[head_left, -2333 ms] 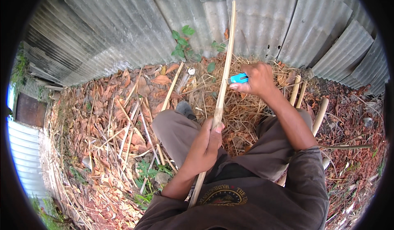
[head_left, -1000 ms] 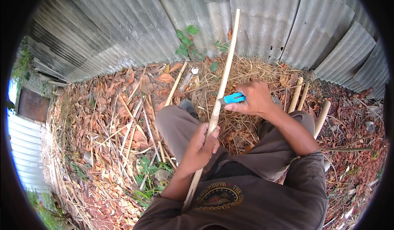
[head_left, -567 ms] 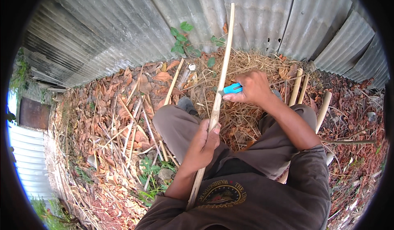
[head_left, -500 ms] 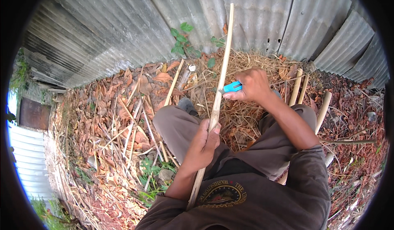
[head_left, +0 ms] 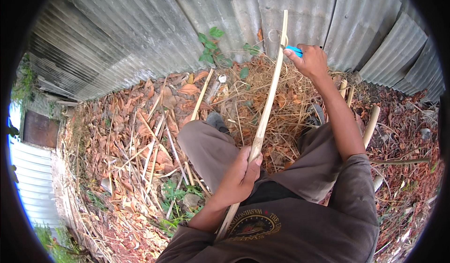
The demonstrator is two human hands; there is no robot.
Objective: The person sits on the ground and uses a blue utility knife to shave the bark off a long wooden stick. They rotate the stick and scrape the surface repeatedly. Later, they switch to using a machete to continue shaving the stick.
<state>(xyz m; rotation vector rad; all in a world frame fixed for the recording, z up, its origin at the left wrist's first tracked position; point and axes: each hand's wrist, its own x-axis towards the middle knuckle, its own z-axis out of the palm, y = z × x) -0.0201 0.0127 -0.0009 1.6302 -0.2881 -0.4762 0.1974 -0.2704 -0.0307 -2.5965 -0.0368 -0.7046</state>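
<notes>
A long pale wooden stick [head_left: 271, 98] slants from beside my body out toward the metal wall. My left hand [head_left: 238, 176] is wrapped round its lower part, above my lap. Close to the stick's far end, my right hand [head_left: 310, 61] grips a utility knife with a bright blue handle [head_left: 294, 51]. The knife's blade meets the side of the stick, where a thin curled shaving [head_left: 275, 34] stands off the wood. The near end of the stick lies against my shirt and forearm.
A corrugated metal wall [head_left: 300, 19] rises beyond my feet, with a green plant [head_left: 211, 45] at its foot. Dry leaves and thin split sticks [head_left: 152, 150] litter the ground at left. A clear bottle [head_left: 216, 87] lies ahead; a thicker pole [head_left: 371, 126] lies at right.
My right hand has slid the knife away from me along the stick, toward its far end, and a curled shaving now shows. The stick has swung slightly right.
</notes>
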